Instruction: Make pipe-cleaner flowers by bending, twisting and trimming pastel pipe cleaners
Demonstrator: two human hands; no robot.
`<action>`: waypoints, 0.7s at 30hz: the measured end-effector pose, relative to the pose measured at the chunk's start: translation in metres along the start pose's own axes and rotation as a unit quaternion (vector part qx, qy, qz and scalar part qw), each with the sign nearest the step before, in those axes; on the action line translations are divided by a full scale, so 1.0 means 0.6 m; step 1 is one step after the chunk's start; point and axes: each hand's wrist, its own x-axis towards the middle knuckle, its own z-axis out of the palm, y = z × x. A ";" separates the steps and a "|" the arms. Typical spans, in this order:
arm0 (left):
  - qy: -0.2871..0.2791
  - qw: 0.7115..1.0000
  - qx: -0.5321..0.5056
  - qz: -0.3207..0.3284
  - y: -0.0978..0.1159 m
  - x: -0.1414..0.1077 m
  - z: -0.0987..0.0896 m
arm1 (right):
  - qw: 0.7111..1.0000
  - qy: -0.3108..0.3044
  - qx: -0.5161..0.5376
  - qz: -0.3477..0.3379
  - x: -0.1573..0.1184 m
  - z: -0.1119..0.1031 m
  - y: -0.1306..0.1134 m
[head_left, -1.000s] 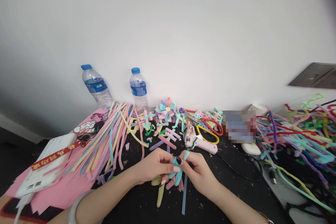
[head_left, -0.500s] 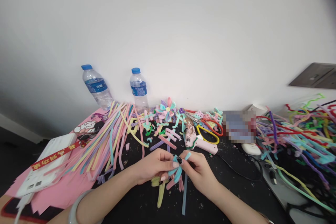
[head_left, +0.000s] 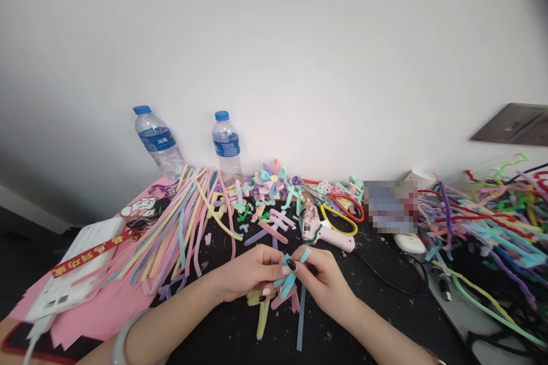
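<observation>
Here the light-blue fuzzy piece [head_left: 289, 284] is being held above the counter [head_left: 222, 336], toward the middle of its near edge. One side is being pinched between thumb and fingers of the left hand [head_left: 252, 274]; the other is being nipped by the right hand [head_left: 323, 279], under a dark-nailed thumb. Shaping seems to be in progress, and it would probably be best served by a firm left pinch while small bends are being worked in at the right, the soft pile being squeezed only lightly so that it is not being crushed.

Plenty is being hidden, though: the join is being covered by fingertips, so whether one piece or two is being handled is being left unclear. The yellow strip [head_left: 262, 320] and pink strips [head_left: 282, 301] are being partly screened by the left hand; held or lying, it is not being revealed. Toward the counter's far edge, a blurred block [head_left: 390, 206] is being masked, and the near edge is being cropped away.
</observation>
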 end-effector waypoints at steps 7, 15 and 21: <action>-0.032 0.999 0.016 0.008 -0.006 0.001 -0.005 | 1.000 0.000 0.018 0.004 0.001 0.002 0.000; -0.028 0.999 0.038 -0.004 -0.006 0.000 -0.006 | 0.999 0.007 0.043 0.031 0.003 0.000 -0.001; 0.007 0.994 0.108 -0.007 -0.003 -0.003 -0.007 | 0.998 0.003 0.031 0.050 0.001 0.002 0.003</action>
